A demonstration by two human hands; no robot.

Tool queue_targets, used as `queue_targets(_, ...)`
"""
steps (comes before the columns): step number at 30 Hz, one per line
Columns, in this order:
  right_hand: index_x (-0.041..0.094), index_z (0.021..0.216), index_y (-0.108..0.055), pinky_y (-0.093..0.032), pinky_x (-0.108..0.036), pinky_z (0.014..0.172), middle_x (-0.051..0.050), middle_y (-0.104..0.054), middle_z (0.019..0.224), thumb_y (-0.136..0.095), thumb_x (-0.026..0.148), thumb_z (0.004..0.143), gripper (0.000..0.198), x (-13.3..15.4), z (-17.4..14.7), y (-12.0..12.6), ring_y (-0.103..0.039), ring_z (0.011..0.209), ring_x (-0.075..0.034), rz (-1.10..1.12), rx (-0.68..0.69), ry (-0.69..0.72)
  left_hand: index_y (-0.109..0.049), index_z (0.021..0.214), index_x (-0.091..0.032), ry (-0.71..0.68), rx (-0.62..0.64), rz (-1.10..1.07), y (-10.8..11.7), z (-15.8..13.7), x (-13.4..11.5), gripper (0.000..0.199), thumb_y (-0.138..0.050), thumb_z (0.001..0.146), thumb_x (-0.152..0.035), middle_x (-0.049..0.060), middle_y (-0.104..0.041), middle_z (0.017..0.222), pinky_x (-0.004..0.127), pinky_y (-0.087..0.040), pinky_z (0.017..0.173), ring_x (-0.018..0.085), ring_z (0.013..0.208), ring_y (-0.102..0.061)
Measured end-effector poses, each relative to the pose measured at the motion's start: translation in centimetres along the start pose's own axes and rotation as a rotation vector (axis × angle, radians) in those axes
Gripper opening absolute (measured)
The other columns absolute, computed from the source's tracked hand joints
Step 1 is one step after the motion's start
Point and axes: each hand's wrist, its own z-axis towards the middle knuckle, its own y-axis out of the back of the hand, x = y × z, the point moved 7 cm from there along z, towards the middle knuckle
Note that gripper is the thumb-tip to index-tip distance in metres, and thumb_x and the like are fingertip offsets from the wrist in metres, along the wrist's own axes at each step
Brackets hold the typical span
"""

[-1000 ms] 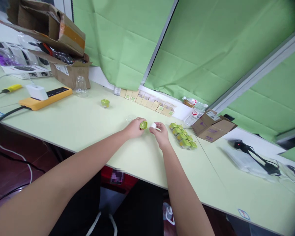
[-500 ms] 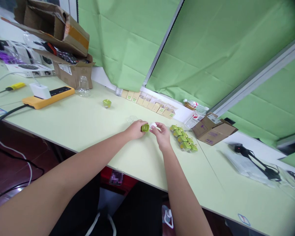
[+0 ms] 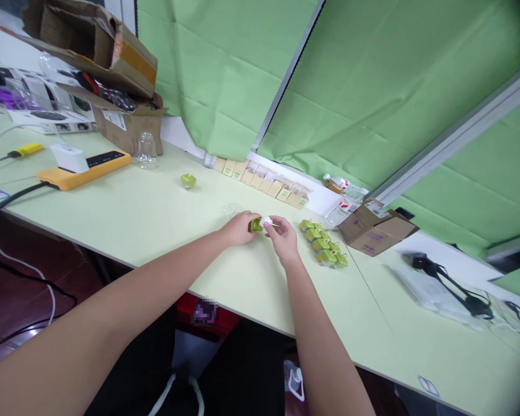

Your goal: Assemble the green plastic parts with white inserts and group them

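Note:
My left hand (image 3: pixel 238 227) grips a small green cup-shaped part (image 3: pixel 255 225) just above the pale green table (image 3: pixel 130 214). My right hand (image 3: pixel 281 237) pinches a small white part (image 3: pixel 266 221) and presses it against the green part's open side. The two hands meet at the middle of the table. A cluster of several finished green pieces (image 3: pixel 325 244) lies just right of my right hand. One more green piece (image 3: pixel 188 181) sits alone farther back to the left.
A row of small tan boxes (image 3: pixel 262 179) lines the back edge under the green curtain. A brown carton (image 3: pixel 375 227) stands at the right, a clear glass dome (image 3: pixel 146 151) and an orange power strip (image 3: pixel 86 167) at the left, with open cardboard boxes (image 3: pixel 95 52) behind.
My right hand has brought the white part leftward until it touches the green part in my left hand. The view has shifted slightly.

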Motion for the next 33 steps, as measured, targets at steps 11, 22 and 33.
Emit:
queue_targets(11, 0.020, 0.098, -0.066, -0.055, -0.031, 0.066, -0.007, -0.068, 0.103, -0.078, 0.050, 0.068, 0.045, 0.17, -0.08, 0.05, -0.064, 0.081, -0.018, -0.008, 0.003, -0.006, -0.066, 0.111, -0.021, -0.020, 0.006, 0.010, -0.17, 0.08, -0.03, 0.039, -0.065, 0.072, -0.018, 0.006, -0.066, 0.100, 0.035, -0.052, 0.084, 0.022, 0.090, -0.063)
queue_targets(22, 0.020, 0.095, -0.065, -0.056, -0.032, 0.071, -0.006, -0.067, 0.100, -0.079, 0.048, 0.067, 0.042, -0.17, 0.11, 0.07, -0.064, 0.080, -0.017, 0.005, -0.008, 0.004, -0.066, 0.111, -0.021, -0.010, 0.001, 0.010, -0.07, 0.01, -0.10, 0.038, -0.065, 0.073, -0.018, 0.006, -0.066, 0.098, 0.035, -0.051, 0.082, 0.022, 0.089, -0.063)
queue_targets(33, 0.020, 0.091, -0.064, -0.055, -0.033, 0.073, -0.004, -0.066, 0.097, -0.081, 0.047, 0.065, 0.041, -0.11, 0.02, 0.06, -0.063, 0.080, -0.017, -0.009, -0.020, -0.019, -0.066, 0.110, -0.021, -0.001, 0.007, 0.015, -0.08, -0.07, -0.10, 0.037, -0.066, 0.073, -0.020, 0.007, -0.065, 0.099, 0.035, -0.052, 0.083, 0.022, 0.089, -0.063)
